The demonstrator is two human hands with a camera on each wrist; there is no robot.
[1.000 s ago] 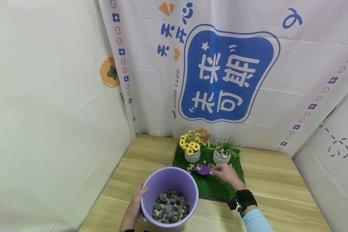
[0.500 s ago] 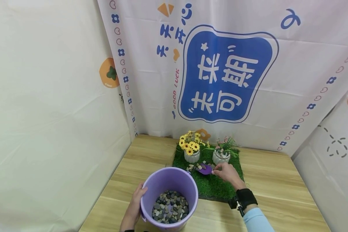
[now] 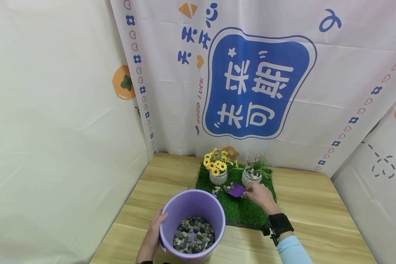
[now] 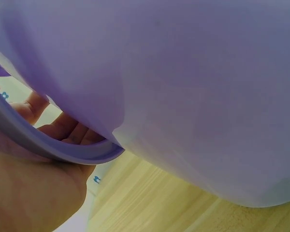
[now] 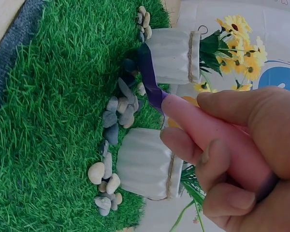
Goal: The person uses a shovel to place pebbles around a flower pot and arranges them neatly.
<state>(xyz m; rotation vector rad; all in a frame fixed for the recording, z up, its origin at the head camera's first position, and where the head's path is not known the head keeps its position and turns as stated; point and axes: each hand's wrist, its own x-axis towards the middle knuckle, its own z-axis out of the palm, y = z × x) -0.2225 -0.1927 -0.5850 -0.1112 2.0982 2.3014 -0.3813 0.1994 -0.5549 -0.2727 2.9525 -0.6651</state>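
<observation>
My right hand (image 5: 237, 164) grips a small shovel by its pink handle (image 5: 212, 137), fingers curled round it. Its purple blade (image 3: 236, 190) is tilted just above the pebbles (image 5: 121, 111) on the green turf mat (image 3: 247, 214). In the right wrist view the blade is beside the pot of yellow flowers (image 5: 171, 57). My left hand (image 3: 154, 229) holds the left side of a purple bucket (image 3: 220, 216) near its rim. Several grey and tan stones (image 3: 194, 234) lie in the bucket. The left wrist view shows fingers (image 4: 63, 126) partly hidden behind the bucket's handle (image 4: 72, 152).
A second white pot (image 3: 250, 177), with pink flowers and green leaves, stands at the back right of the mat. The wooden table (image 3: 303, 205) ends at fabric-covered walls (image 3: 171, 121) at the back and sides.
My right hand and the shovel have shifted slightly right. Stones seen on the blade earlier no longer show there, and the blade tilts more. My left hand and the bucket stay still.
</observation>
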